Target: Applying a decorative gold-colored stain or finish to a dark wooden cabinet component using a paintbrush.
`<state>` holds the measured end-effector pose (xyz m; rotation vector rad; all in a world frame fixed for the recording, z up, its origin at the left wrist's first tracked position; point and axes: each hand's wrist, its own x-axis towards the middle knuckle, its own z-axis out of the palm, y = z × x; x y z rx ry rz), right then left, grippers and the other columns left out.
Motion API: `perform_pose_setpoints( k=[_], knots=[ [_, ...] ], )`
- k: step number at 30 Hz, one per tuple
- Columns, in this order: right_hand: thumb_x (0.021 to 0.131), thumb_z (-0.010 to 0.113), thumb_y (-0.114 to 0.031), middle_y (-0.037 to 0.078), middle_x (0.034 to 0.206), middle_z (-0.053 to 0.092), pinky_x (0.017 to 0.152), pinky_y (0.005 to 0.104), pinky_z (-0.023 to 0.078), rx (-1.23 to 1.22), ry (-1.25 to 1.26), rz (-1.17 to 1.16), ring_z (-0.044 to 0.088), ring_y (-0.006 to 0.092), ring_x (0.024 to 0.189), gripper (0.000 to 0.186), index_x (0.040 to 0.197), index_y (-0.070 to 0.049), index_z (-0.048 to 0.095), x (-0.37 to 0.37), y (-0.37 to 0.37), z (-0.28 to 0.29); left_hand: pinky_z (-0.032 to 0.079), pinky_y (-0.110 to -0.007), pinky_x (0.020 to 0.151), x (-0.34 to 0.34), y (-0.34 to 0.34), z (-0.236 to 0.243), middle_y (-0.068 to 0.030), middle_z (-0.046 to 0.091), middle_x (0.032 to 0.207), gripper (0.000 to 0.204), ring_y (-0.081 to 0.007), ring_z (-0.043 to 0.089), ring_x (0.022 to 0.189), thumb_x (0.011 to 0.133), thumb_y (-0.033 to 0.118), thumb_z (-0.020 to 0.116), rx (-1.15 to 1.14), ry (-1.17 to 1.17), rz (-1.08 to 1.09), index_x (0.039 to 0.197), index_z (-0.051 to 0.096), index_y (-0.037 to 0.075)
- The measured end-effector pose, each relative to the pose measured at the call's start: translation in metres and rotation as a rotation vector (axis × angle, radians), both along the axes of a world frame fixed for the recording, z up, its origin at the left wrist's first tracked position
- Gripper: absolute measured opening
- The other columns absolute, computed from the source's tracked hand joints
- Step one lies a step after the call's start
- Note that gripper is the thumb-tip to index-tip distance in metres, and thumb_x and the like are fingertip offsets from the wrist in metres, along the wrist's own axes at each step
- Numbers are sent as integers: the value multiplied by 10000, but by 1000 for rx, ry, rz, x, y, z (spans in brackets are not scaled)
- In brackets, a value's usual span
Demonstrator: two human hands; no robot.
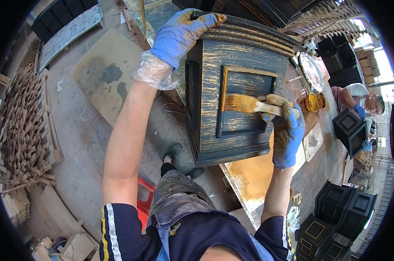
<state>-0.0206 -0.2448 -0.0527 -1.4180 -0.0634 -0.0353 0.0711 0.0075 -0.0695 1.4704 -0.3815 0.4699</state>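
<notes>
A black wooden cabinet-like piece with gold streaks, a moulded top edge and a recessed panel fills the centre. My left hand, in a stained blue glove with clear plastic round the wrist, grips its top edge with closed fingers. My right hand, also gloved, holds a wide paintbrush whose brown-stained bristles lie against the left inner edge of the panel's frame, where a brighter amber line shows.
Yellow bowls and an oval tray stand right. A co-worker in blue gloves handles a black box. Several black pieces stand lower right, wood offcuts are piled left, and a red chair is by my legs.
</notes>
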Motion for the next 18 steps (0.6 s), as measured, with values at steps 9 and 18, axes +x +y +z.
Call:
perform_pose_setpoints(
  k=[9,18],
  knots=[
    [831,435,-214,149,854,573,643,241,455,-12,85,-64,567,168,705,284,903,51,509,-10,-9,-14,404,-200,657,-2,-3,17,-16,567,808,310,-75,502,747,740,296,594,-79,-288,-200,885,533,29],
    [760,553,-111,81,799,537,648,263,475,51,105,-53,553,165,734,212,911,7,460,-23,-13,-13,404,-213,630,-4,-6,25,-25,566,768,302,-86,507,721,741,314,588,-5,321,34,847,547,34]
  ],
)
